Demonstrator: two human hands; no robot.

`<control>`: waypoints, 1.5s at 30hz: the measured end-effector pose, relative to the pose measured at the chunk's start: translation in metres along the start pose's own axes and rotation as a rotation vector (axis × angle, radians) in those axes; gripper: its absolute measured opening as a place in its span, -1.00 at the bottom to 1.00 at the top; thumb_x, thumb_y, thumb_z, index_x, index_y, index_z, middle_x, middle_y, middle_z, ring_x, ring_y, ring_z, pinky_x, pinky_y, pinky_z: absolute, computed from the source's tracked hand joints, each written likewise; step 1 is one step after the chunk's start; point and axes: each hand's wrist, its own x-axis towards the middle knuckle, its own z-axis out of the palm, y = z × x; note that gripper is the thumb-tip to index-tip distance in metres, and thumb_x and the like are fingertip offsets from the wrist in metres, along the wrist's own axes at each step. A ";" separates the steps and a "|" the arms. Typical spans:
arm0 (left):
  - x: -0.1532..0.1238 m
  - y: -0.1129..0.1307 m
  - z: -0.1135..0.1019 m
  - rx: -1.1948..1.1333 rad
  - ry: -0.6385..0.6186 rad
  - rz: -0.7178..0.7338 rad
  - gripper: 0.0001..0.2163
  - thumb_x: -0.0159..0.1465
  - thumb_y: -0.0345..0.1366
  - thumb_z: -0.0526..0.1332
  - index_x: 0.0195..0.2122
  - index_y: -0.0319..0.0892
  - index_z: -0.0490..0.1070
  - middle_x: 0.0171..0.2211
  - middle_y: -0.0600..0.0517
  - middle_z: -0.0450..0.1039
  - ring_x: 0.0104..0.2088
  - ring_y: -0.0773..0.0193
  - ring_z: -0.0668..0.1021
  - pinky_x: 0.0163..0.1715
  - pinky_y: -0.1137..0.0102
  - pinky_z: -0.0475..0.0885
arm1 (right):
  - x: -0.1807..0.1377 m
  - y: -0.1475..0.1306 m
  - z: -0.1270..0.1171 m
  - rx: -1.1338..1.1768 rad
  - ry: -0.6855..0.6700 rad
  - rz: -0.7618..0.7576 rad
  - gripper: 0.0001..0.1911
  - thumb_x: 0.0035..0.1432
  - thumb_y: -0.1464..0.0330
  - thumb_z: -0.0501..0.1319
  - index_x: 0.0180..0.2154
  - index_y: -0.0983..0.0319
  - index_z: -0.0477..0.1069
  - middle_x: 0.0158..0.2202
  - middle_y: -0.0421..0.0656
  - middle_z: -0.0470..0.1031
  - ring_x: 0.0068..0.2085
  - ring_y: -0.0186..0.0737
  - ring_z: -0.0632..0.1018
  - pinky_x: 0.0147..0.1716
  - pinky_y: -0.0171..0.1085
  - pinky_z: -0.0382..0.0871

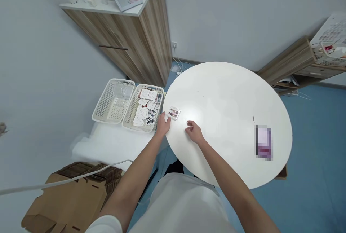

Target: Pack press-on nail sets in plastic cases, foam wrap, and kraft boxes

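A small clear case of false nails (173, 113) lies at the left edge of the white oval table (229, 92), with nails in dark, red and pink shades in rows. My left hand (163, 124) grips the case's near left corner between thumb and fingers. To the right of the case, my right hand (194, 132) is over the tabletop with its fingers loosely curled. A gap shows between its thumb and forefinger, and I see nothing held there.
Left of the table stand a white basket (125, 122) filled with nail sets and cards, and another basket (94, 112) holding clear plastic pieces. Flattened cardboard boxes (72, 200) lie lower left. A blurred purple item (264, 143) sits on the table's right. A wooden cabinet (129, 45) stands behind.
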 end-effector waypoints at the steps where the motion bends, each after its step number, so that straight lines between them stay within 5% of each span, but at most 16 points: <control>1: 0.006 -0.002 0.001 -0.016 -0.023 -0.027 -0.54 0.22 -0.21 -0.02 0.12 -0.30 0.07 0.08 -0.15 0.20 0.09 0.20 0.27 0.04 0.33 0.22 | 0.011 -0.005 0.007 0.055 0.006 0.026 -0.52 -0.04 0.36 0.12 -0.01 0.19 0.16 -0.05 -0.10 0.34 -0.25 -0.34 0.47 -0.15 -0.25 0.34; 8: 0.016 -0.005 0.005 -0.160 -0.094 -0.043 -0.56 0.17 -0.33 0.04 0.10 -0.26 0.13 -0.02 -0.15 0.27 -0.07 0.19 0.40 -0.06 0.33 0.27 | 0.055 -0.024 0.043 0.214 0.027 0.077 -0.33 -0.15 0.43 0.18 0.06 0.17 0.08 -0.05 -0.10 0.28 -0.24 -0.32 0.44 -0.20 -0.25 0.37; 15: 0.006 -0.006 0.005 -0.293 -0.079 -0.075 -0.65 0.12 -0.36 0.10 -0.04 -0.24 0.31 -0.12 -0.10 0.32 -0.26 0.27 0.45 -0.16 0.35 0.33 | 0.051 -0.016 0.047 0.102 0.099 0.003 -0.33 -0.18 0.47 0.20 0.04 0.20 0.12 -0.12 -0.10 0.26 -0.34 -0.32 0.40 -0.27 -0.23 0.40; 24: -0.053 0.026 0.026 -0.533 -0.196 0.014 -0.71 0.08 -0.23 0.19 -0.17 -0.23 0.38 -0.28 -0.06 0.45 -0.36 0.31 0.50 -0.28 0.36 0.41 | -0.025 0.009 -0.015 0.032 0.235 -0.129 -0.43 -0.06 0.47 0.15 0.05 0.13 0.14 -0.12 -0.13 0.28 -0.30 -0.32 0.38 -0.19 -0.19 0.38; 34: -0.145 0.084 0.088 -0.480 -0.461 0.128 -0.81 0.05 -0.26 0.22 -0.32 -0.21 0.42 -0.41 -0.01 0.48 -0.40 0.30 0.51 -0.31 0.37 0.42 | -0.140 0.086 -0.099 -0.063 0.313 -0.060 -0.48 -0.06 0.46 0.16 0.00 0.15 0.19 -0.13 -0.14 0.33 -0.31 -0.32 0.39 -0.21 -0.20 0.39; 39: -0.177 0.107 0.109 -0.371 -0.509 0.143 -0.83 0.08 -0.31 0.18 -0.29 -0.19 0.42 -0.39 0.01 0.49 -0.36 0.29 0.52 -0.26 0.37 0.41 | -0.162 0.113 -0.126 -0.123 0.281 -0.006 -0.54 -0.07 0.47 0.16 -0.05 0.19 0.22 -0.14 -0.13 0.34 -0.33 -0.33 0.40 -0.22 -0.22 0.38; 45: -0.197 0.106 0.129 -0.292 -0.477 0.105 -0.79 0.10 -0.33 0.16 -0.22 -0.20 0.40 -0.32 -0.01 0.49 -0.30 0.30 0.52 -0.21 0.38 0.40 | -0.162 0.138 -0.132 -0.163 0.203 -0.027 -0.61 -0.07 0.49 0.13 -0.12 0.22 0.25 -0.17 -0.13 0.33 -0.33 -0.32 0.40 -0.22 -0.22 0.37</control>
